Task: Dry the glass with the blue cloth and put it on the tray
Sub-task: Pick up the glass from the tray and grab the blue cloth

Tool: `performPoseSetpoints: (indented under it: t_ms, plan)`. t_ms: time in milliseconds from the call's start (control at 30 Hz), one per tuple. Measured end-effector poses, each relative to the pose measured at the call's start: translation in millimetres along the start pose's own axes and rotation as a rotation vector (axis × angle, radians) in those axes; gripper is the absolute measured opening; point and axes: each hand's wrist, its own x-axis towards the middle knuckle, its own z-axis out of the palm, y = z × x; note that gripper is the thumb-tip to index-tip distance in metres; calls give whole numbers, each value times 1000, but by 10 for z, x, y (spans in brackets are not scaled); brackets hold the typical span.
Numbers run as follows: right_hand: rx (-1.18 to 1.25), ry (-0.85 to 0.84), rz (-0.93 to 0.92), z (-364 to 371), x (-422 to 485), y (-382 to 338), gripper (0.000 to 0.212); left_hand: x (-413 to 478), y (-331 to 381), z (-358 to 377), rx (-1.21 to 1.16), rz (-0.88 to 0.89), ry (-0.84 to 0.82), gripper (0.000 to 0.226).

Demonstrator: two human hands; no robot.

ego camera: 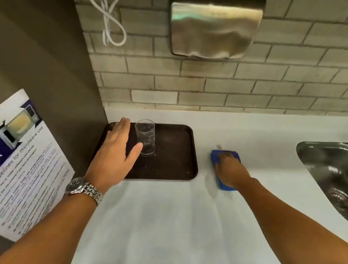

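Clear glass (145,137) upright on brown tray (172,153), left hand (116,149) spread wide beside it, right hand (230,171) pressing blue cloth (216,156) on white surface (169,219), grip unclear

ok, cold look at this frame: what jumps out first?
The clear glass standing upright on the dark brown tray at the counter's left, with the open left hand just beside it. To the right, the right hand presses the blue cloth flat on the white counter. A shiny steel hand dryer dominates the tiled wall above.
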Motion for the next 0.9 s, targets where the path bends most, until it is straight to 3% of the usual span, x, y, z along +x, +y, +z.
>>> performPoseSetpoints:
  t_ms: [133, 300, 500, 633, 800, 900]
  plan:
    - [-10, -83, 75, 130, 3, 128, 54, 34, -123, 89, 18, -31, -38, 81]
    - [-172, -18, 98, 340, 163, 349, 82, 154, -182, 175, 31, -121, -55, 82]
    - [-88, 89, 52, 375, 457, 494, 33, 338, -305, 407, -58, -265, -71, 87]
    - [259, 209, 30, 263, 433, 446, 30, 598, -381, 708, -269, -402, -58, 102]
    - [752, 160, 129, 128, 97, 365, 29, 899, -533, 1005, -451, -581, -44, 129]
    - [942, 139, 150, 153, -124, 364, 28, 1042, -593, 1105, -522, -620, -73, 132]
